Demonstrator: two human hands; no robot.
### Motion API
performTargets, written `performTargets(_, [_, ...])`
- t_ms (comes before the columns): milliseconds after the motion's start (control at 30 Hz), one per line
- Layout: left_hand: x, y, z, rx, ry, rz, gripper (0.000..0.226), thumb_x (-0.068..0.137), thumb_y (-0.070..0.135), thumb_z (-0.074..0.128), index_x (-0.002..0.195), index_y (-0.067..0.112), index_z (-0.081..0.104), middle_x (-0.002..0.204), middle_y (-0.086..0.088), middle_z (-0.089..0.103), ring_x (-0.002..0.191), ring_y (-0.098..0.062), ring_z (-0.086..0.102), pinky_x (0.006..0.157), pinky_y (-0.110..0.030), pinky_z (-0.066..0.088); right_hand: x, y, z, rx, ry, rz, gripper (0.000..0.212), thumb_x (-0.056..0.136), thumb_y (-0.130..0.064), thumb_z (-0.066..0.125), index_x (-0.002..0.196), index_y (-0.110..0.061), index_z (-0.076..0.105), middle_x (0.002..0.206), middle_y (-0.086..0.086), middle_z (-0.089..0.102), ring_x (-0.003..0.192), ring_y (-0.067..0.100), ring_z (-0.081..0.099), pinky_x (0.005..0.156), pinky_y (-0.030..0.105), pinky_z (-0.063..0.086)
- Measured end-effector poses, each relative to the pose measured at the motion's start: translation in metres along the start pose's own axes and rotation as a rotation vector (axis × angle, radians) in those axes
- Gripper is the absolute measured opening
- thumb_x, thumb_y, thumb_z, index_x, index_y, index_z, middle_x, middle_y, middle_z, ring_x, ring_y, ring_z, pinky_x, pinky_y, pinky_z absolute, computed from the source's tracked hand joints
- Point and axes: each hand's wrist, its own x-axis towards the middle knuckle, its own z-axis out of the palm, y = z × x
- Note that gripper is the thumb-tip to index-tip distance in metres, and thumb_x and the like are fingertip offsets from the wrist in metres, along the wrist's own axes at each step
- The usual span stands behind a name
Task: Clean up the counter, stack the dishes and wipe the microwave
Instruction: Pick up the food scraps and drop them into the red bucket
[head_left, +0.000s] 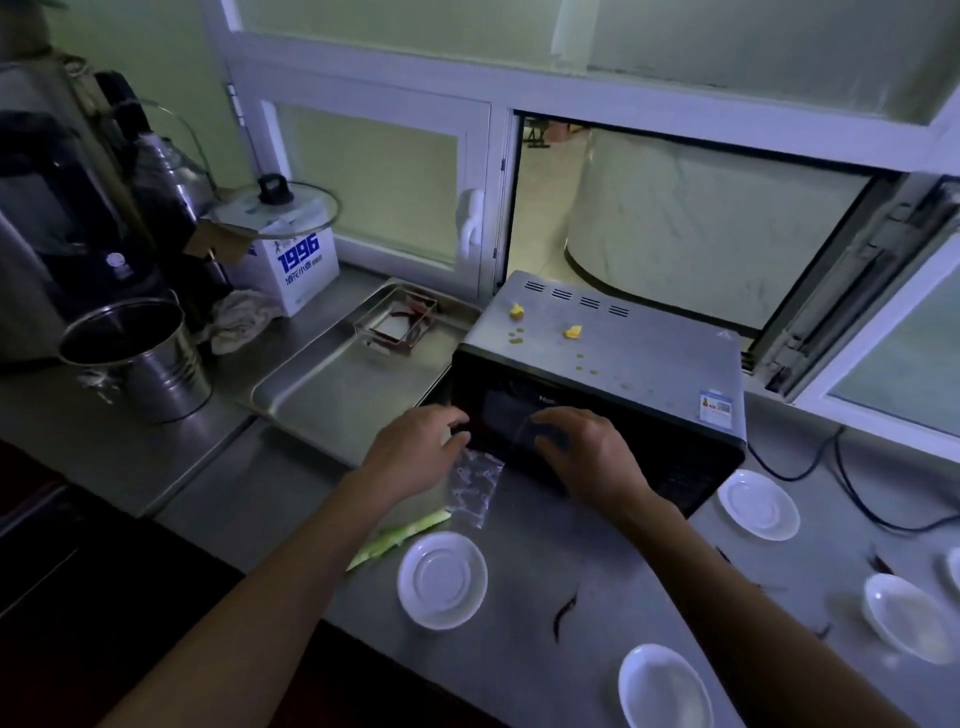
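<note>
A microwave (613, 364) sat on the steel counter (519, 561), yellow crumbs scattered on its top. Both arms reached toward its dark door, the left hand (415, 449) and right hand (587, 452) pinching a clear plastic bag (475, 488) between curled fingers.

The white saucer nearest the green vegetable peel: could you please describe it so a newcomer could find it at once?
Start at the microwave on the steel counter. Just before its left front corner sits a white saucer. It alone lies beside the green peel; the others lie further right.
</note>
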Motion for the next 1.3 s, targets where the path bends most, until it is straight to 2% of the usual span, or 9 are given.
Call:
performTargets(200, [0.039, -0.012, -0.007, -0.064, 0.007, 0.050, 0.031, 0.093, 0.038, 0.061, 0.122, 0.029, 0.065, 0.117, 0.005, 0.069, 0.104, -0.018, 0.065, 0.088, -0.040, 0.054, 0.024, -0.006, -0.001, -0.015, 0.048, 0.040, 0.029, 0.090, -0.016, 0.066, 0.118, -0.017, 0.070, 0.121, 0.000, 0.070, 0.114, 0.023, 0.061, 0.094, 0.039, 0.050])
performTargets(433, [0.105, -0.003, -0.014, -0.112, 0.043, 0.065, 0.025, 0.093, 0.035, 0.062, 0.117, 0.029, 0.068, 0.115, 0.010, 0.070, 0.106, -0.015, 0.064, 0.091, -0.035, 0.053, 0.066, 0.018, -0.006, 0.014, 0.066, 0.070, 0.027, 0.091, -0.012, 0.066, 0.117, -0.013, 0.070, 0.118, 0.002, 0.070, 0.110, 0.026, 0.062, 0.093, 0.039, 0.050])
performTargets(733, [0.179, 0.027, -0.004, 0.020, -0.022, 0.155, 0.029, 0.096, 0.039, 0.055, 0.122, 0.030, 0.064, 0.124, 0.010, 0.065, 0.109, -0.016, 0.061, 0.088, -0.037, 0.051, 0.115, 0.067, -0.014, 0.021, 0.053, 0.146, 0.032, 0.095, -0.018, 0.063, 0.127, -0.015, 0.065, 0.134, 0.003, 0.063, 0.123, 0.025, 0.055, 0.098, 0.036, 0.046])
performTargets(933, [0.209, 0.032, 0.004, 0.046, -0.044, 0.161, 0.038, 0.097, 0.036, 0.056, 0.133, 0.026, 0.059, 0.134, 0.008, 0.061, 0.119, -0.016, 0.058, 0.096, -0.037, 0.049, 0.146, 0.086, -0.011, 0.015, 0.025, 0.175, 0.036, 0.094, -0.016, 0.063, 0.130, -0.015, 0.063, 0.134, 0.003, 0.063, 0.123, 0.026, 0.056, 0.100, 0.036, 0.045])
performTargets(1100, [0.243, 0.030, 0.009, 0.033, -0.027, 0.174, 0.034, 0.096, 0.030, 0.057, 0.129, 0.022, 0.061, 0.130, 0.004, 0.062, 0.120, -0.021, 0.057, 0.096, -0.040, 0.049, 0.172, 0.096, -0.007, 0.001, 0.021, 0.195, 0.037, 0.094, -0.017, 0.063, 0.131, -0.014, 0.062, 0.134, 0.005, 0.062, 0.122, 0.029, 0.055, 0.098, 0.038, 0.046])
performTargets(1300, [0.282, 0.023, 0.018, 0.114, -0.026, 0.200, 0.034, 0.095, 0.030, 0.057, 0.127, 0.019, 0.063, 0.130, -0.003, 0.062, 0.121, -0.025, 0.050, 0.096, -0.037, 0.045, 0.202, 0.108, 0.000, -0.073, -0.023, 0.236, 0.036, 0.094, -0.015, 0.061, 0.129, -0.015, 0.064, 0.133, 0.004, 0.063, 0.122, 0.029, 0.054, 0.099, 0.038, 0.044])
